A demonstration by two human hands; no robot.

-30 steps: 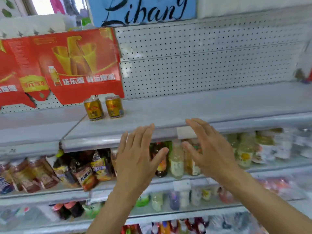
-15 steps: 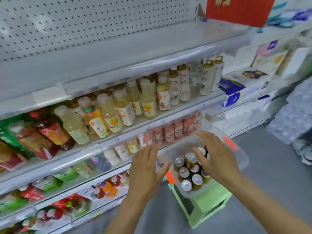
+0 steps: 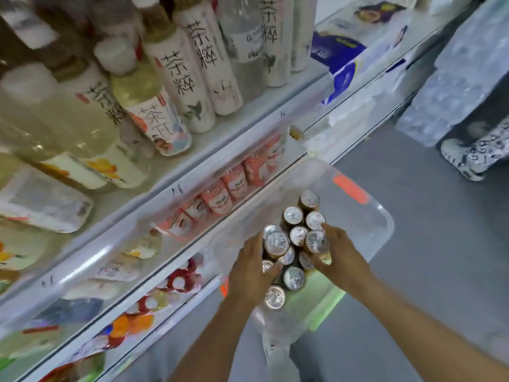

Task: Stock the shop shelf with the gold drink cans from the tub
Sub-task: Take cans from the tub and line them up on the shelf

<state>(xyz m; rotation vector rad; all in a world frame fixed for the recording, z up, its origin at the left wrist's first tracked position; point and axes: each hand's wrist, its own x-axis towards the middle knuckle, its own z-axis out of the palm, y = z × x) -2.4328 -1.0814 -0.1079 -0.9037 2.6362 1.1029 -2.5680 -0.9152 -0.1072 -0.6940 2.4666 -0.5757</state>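
A clear plastic tub [image 3: 377, 216] with orange clips holds several gold drink cans [image 3: 293, 277], seen from above by their silver tops. It rests on a light green stool [image 3: 322, 301]. My left hand [image 3: 252, 267] is inside the tub and grips a can [image 3: 276, 242] on the left of the cluster. Round another can [image 3: 315, 241] on the right side curls my right hand [image 3: 340, 253]. Both cans stand a little higher than the others. The empty upper shelf is out of view.
Shelves of tea bottles [image 3: 176, 75] and small red-labelled drinks [image 3: 234, 183] run along the left. Grey floor lies to the right, with wrapped water-bottle packs [image 3: 457, 78] and a person's patterned shoe [image 3: 473, 158] at the far right.
My view swung from the upper shelf with two gold cans down to the tub. Both hands dropped from open in the air into the tub and each closed round a can.
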